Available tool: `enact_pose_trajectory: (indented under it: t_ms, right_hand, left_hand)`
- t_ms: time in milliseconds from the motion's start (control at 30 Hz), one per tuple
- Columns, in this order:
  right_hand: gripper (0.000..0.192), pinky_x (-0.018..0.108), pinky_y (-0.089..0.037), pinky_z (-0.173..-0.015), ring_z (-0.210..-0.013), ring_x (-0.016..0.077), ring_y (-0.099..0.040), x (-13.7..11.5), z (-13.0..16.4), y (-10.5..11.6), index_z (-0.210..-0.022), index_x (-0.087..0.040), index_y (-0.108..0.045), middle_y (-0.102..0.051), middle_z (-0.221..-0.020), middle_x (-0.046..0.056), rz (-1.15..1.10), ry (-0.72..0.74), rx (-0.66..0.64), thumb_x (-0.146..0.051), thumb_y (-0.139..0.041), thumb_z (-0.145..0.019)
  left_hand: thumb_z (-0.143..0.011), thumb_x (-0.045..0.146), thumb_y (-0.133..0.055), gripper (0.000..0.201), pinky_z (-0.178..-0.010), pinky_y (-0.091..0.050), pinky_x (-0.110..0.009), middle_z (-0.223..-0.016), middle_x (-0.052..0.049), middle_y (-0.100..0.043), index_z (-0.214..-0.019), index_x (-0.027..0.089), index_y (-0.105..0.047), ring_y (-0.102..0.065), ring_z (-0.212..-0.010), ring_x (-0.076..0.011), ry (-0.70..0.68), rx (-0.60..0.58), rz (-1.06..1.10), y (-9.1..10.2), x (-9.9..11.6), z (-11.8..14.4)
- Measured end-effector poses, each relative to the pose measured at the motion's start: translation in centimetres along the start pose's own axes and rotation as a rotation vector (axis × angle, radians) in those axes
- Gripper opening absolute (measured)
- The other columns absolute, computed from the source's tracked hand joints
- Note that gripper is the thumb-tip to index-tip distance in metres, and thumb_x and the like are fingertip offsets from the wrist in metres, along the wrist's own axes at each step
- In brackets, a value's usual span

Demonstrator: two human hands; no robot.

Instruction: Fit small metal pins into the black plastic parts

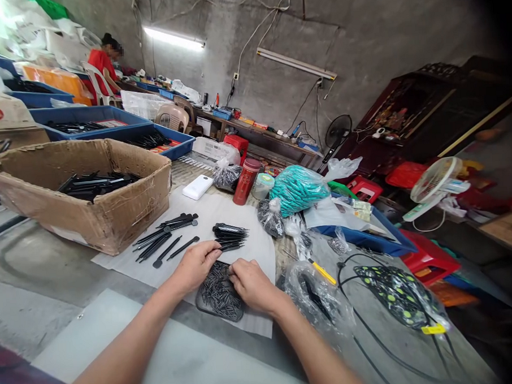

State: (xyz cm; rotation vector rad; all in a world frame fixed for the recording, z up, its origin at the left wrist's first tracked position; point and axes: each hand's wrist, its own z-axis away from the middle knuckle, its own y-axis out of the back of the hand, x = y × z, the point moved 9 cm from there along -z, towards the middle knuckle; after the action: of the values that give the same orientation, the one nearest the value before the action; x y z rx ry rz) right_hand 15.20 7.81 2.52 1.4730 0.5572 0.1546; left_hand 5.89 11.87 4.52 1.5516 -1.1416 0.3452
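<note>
A shallow dark tray [222,313] full of small dark metal pins [220,290] lies on a white foam sheet [253,265]. My left hand [196,265] is closed in a pinch over its far left edge; what the fingers grip is hidden. At the tray's right edge, my right hand [252,284] has its fingers pressed together, and anything in them is too small to make out. Just beyond the hands lies a neat bunch of slim black pen-like tools [230,234]. More black tools with flat round ends [160,241] are spread on the sheet to the left.
At left stands a cardboard box [129,211] of black parts, with blue bins [173,142] behind. A red bottle [246,181], a bag of teal pieces [298,190] and a yellow-handled cutter [324,272] lie beyond and right. Cables [372,334] cross the right side. Another person [102,65] sits far back.
</note>
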Motion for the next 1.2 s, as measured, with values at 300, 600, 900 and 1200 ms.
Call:
enact_pose_trajectory:
  t_ms: [300, 600, 900, 1200]
  right_hand:
    - [0.01, 0.027, -0.033, -0.066, -0.071, 0.0143, -0.044, 0.3, 0.5, 1.5, -0.073, -0.017, -0.046, -0.05, -0.074, 0.002, -0.225, 0.034, 0.178, -0.012, -0.039, -0.079]
    - [0.01, 0.025, -0.036, -0.062, -0.066, 0.0126, -0.044, 0.8, 0.6, 2.2, -0.069, -0.017, -0.048, -0.048, -0.068, 0.0, -0.514, -0.004, 0.28, -0.017, -0.042, -0.078]
    - [0.014, 0.022, -0.031, -0.052, -0.057, 0.0096, -0.037, 2.3, 0.3, 0.6, -0.067, -0.016, -0.05, -0.042, -0.059, -0.003, -0.924, -0.141, 0.3, -0.027, -0.048, -0.075]
    - [0.015, 0.022, -0.027, -0.05, -0.053, 0.0092, -0.031, 4.0, 0.8, 2.1, -0.063, -0.018, -0.044, -0.034, -0.056, -0.004, -1.009, -0.169, 0.44, -0.029, -0.046, -0.072]
  left_hand:
    - [-0.075, 0.03, -0.046, 0.02, -0.059, -0.039, -0.022, -0.065, 0.001, -0.053, -0.071, 0.014, -0.056, -0.047, -0.064, -0.0122, 0.069, -0.287, 0.315, -3.3, 0.2, 0.8]
    - [-0.075, 0.032, -0.046, 0.021, -0.054, -0.034, -0.021, -0.059, 0.004, -0.042, -0.066, 0.014, -0.049, -0.039, -0.058, -0.0098, 0.121, -0.297, 0.428, -3.8, -0.3, 0.9]
    - [-0.073, 0.036, -0.049, 0.025, -0.052, -0.033, -0.02, -0.059, 0.005, -0.037, -0.062, 0.015, -0.043, -0.035, -0.057, -0.0086, 0.136, -0.252, 0.565, -3.9, -0.5, 0.7]
    - [-0.076, 0.032, -0.046, 0.021, -0.06, -0.038, -0.021, -0.064, 0.002, -0.05, -0.069, 0.015, -0.055, -0.045, -0.063, -0.0112, 0.024, -0.22, 0.3, -2.5, 0.9, 0.6]
